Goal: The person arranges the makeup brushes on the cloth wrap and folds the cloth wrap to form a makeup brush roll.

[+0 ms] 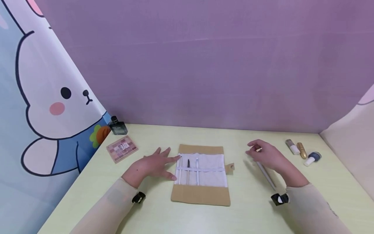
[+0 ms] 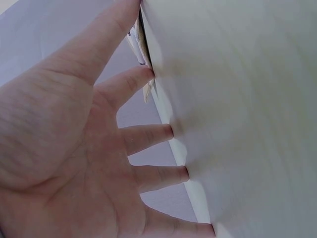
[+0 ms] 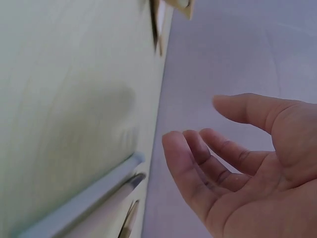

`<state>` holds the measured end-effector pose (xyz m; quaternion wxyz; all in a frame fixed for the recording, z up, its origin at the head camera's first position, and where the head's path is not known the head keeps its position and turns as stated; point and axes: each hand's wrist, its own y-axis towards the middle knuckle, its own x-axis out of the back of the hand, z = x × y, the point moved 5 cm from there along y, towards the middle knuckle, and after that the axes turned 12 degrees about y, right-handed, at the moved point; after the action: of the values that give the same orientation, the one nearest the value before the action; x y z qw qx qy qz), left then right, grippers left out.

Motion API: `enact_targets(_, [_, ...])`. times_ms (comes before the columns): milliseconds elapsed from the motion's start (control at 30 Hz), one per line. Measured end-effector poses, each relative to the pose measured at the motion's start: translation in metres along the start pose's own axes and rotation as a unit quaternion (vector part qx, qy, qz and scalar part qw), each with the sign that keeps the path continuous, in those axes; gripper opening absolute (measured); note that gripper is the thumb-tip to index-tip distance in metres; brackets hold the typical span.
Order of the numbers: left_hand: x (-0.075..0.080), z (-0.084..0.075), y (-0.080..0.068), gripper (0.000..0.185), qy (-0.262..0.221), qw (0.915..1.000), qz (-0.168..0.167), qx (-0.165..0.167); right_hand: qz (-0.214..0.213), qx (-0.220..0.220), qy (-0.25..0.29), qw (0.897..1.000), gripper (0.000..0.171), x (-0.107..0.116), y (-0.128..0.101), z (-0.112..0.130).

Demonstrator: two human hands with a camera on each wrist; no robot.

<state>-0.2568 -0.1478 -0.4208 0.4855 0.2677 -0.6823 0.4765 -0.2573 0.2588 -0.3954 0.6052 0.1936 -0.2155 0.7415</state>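
The left hand (image 1: pixel 157 163) is spread wide, its forefinger and thumb set at the left edge of an opened pouch (image 1: pixel 201 196), laid flat with its long axis near to far. Three slim sticks (image 1: pixel 197 178) are held in it beneath a strap (image 1: pixel 211 170), pointed near to far. The right hand (image 1: pixel 268 156) is loosely curled, holding nothing, above loose sticks (image 1: pixel 266 176) slanted from near right to far left.

Dark bottle (image 1: pixel 118 128) near pink palette (image 1: pixel 122 149), 3 small containers (image 1: pixel 302 150) at right
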Motion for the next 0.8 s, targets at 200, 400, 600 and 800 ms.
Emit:
enact_targets(200, [-0.001,0.000,0.000,0.096,-0.002,1.0000,-0.002,0.002,-0.001,-0.011,-0.018,1.000,0.049,0.008,-0.002,-0.015])
enact_targets(400, [-0.001,0.000,-0.001,0.096,-0.004,1.0000,-0.005,0.001,0.005,-0.015,-0.028,0.999,0.047,0.011,-0.002,-0.022])
enact_targets(600, [0.000,-0.001,-0.001,0.095,-0.005,1.0000,-0.008,0.000,0.019,-0.023,-0.035,0.999,0.049,0.009,-0.004,-0.025])
enact_targets(800, [-0.002,0.001,0.002,0.094,-0.003,1.0000,-0.007,0.001,0.031,-0.010,-0.068,0.997,0.051,0.002,-0.004,-0.024])
